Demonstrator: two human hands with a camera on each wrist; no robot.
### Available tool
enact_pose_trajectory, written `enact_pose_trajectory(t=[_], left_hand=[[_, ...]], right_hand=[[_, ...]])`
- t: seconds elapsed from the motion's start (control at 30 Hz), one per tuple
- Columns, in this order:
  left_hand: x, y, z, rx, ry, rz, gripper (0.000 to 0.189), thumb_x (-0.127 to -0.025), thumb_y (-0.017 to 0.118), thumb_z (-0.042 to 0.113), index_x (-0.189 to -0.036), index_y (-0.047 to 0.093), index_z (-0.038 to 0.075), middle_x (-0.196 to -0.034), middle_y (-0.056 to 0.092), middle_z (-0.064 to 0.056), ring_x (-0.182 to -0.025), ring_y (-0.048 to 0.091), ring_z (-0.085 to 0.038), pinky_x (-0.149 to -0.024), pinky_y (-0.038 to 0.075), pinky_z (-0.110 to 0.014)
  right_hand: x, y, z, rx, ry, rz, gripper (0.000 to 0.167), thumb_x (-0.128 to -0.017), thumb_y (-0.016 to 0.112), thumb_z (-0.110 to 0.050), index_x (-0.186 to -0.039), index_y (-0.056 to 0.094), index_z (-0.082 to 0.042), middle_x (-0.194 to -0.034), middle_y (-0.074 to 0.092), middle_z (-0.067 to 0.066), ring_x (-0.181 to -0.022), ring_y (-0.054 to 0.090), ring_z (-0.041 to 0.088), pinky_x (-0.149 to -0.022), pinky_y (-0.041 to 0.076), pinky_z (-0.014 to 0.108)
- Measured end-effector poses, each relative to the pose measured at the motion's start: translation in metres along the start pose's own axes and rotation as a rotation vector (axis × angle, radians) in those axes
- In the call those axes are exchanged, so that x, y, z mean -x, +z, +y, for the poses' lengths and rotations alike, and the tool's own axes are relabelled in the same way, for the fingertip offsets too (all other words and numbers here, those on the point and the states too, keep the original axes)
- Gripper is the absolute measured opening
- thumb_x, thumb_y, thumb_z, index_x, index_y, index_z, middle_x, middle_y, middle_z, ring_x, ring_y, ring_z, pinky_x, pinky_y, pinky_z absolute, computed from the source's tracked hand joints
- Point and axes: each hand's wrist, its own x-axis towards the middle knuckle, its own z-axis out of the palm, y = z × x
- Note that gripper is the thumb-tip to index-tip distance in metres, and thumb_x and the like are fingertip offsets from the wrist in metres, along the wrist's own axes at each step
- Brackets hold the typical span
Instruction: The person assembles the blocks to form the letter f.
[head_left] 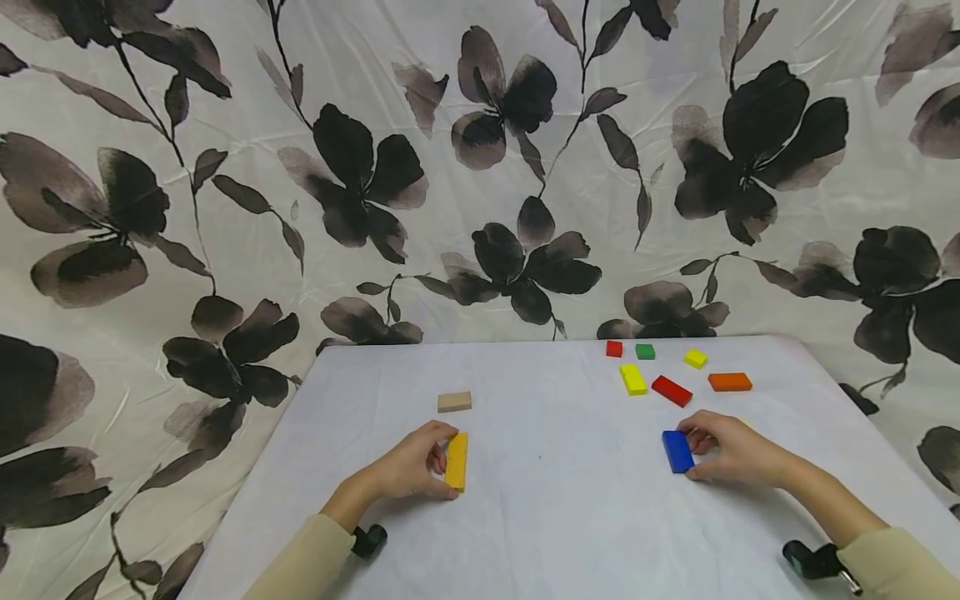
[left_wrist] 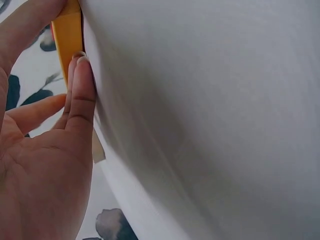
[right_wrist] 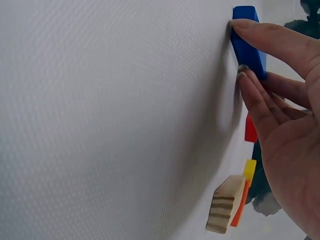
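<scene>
On the left half of the table, my left hand point(head_left: 411, 463) grips a long yellow-orange block point(head_left: 457, 463) by its two ends, thumb at the near end and fingers at the far end. Just beyond it lies a beige block point(head_left: 454, 402). Over on the right, my right hand point(head_left: 738, 450) holds a blue block point(head_left: 677, 452) between thumb and fingertips. The left wrist view has the yellow-orange block point(left_wrist: 68, 40) between thumb and fingers, low over the cloth. In the right wrist view the blue block point(right_wrist: 246, 42) is pinched the same way.
Past the right hand lie a red piece point(head_left: 614, 349), a green one point(head_left: 645, 352), yellow ones point(head_left: 633, 379) point(head_left: 695, 358), a longer red block point(head_left: 672, 391) and an orange block point(head_left: 730, 382). A striped wooden block point(right_wrist: 225, 205) lies beside the right hand. Floral cloth point(head_left: 510, 175) hangs behind the white table point(head_left: 555, 517).
</scene>
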Motion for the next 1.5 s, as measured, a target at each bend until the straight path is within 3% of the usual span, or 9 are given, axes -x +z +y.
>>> enact_pose_trajectory(t=[0.67, 1.0, 1.5], left_hand=[[-0.007, 0.005, 0.008, 0.001, 0.024, 0.027, 0.093, -0.072, 0.096, 0.021, -0.146, 0.045, -0.005, -0.133, 0.049, -0.01, -0.086, 0.059, -0.013, -0.078, 0.054, -0.023], [-0.011, 0.007, 0.019, 0.027, 0.03, 0.051, 0.093, -0.072, 0.096, 0.017, -0.145, 0.045, -0.006, -0.132, 0.049, -0.011, -0.088, 0.06, -0.016, -0.078, 0.055, -0.025], [-0.018, 0.015, 0.028, 0.037, 0.018, 0.031, 0.094, -0.071, 0.096, 0.018, -0.147, 0.045, -0.004, -0.132, 0.049, -0.007, -0.088, 0.059, -0.013, -0.078, 0.054, -0.024]], right_hand=[[-0.003, 0.009, -0.017, -0.01, -0.023, 0.005, 0.066, -0.075, 0.092, -0.025, -0.128, 0.061, -0.001, -0.11, 0.066, 0.002, -0.097, 0.064, 0.017, -0.084, 0.059, 0.032], [-0.008, 0.011, -0.022, -0.018, -0.101, -0.007, 0.063, -0.078, 0.091, -0.027, -0.127, 0.061, 0.0, -0.111, 0.067, 0.002, -0.096, 0.065, 0.015, -0.083, 0.056, 0.024], [-0.011, 0.017, -0.028, -0.043, -0.127, -0.037, 0.062, -0.078, 0.091, -0.027, -0.127, 0.061, -0.002, -0.112, 0.067, 0.002, -0.096, 0.064, 0.015, -0.085, 0.056, 0.024]])
